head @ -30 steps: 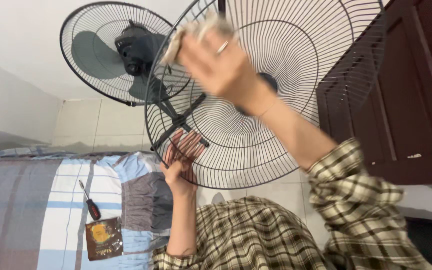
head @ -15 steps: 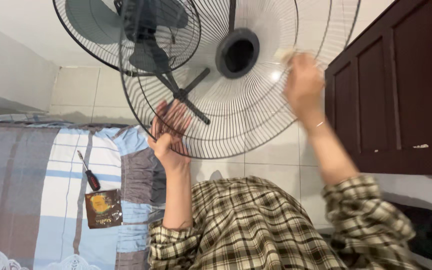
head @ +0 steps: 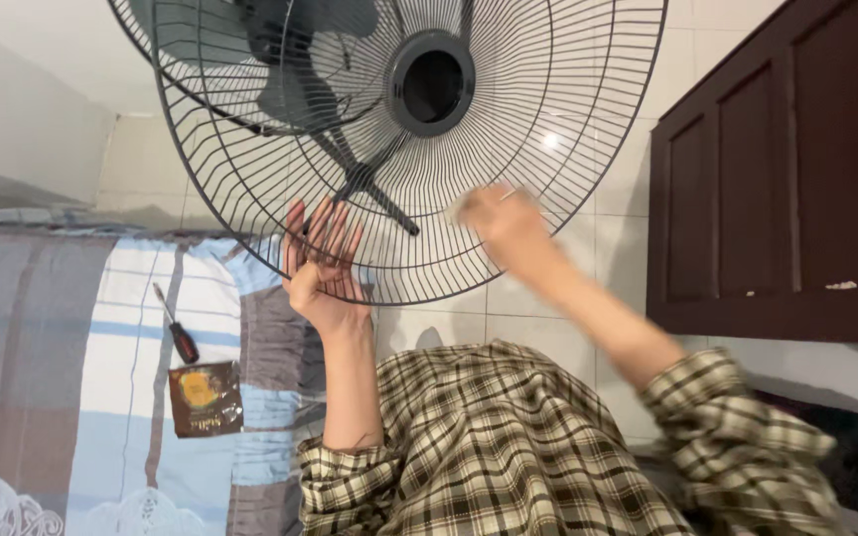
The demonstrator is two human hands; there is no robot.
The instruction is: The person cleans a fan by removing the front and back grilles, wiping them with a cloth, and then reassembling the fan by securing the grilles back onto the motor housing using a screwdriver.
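At the centre of the view, a black wire fan guard (head: 548, 109) is held up, its round hub ring (head: 432, 84) lying at about twelve o'clock. The left hand (head: 322, 263) is placed at the guard's lower rim, at seven o'clock from the hub, with its fingers spread flat behind the wires and the thumb hooked over the front. The right hand (head: 508, 223) is seen at five o'clock from the hub, blurred, pressed against the wires; a pale cloth (head: 464, 205) appears to be pinched in its fingers, though the exact grip cannot be told through the blur. Behind the guard, at eleven o'clock, the fan (head: 250, 50) itself is seen, with dark blades and motor inside its rear cage. A striped blue, white and grey bedspread (head: 71, 328) is spread at nine o'clock; on it a screwdriver (head: 177, 324) with a black and red handle is laid, and just below it a small brown sachet (head: 207, 397). A dark wooden cabinet (head: 786, 179) is stood at three o'clock on the tiled floor (head: 548, 308). Plaid sleeves (head: 737, 437) are worn on both arms.
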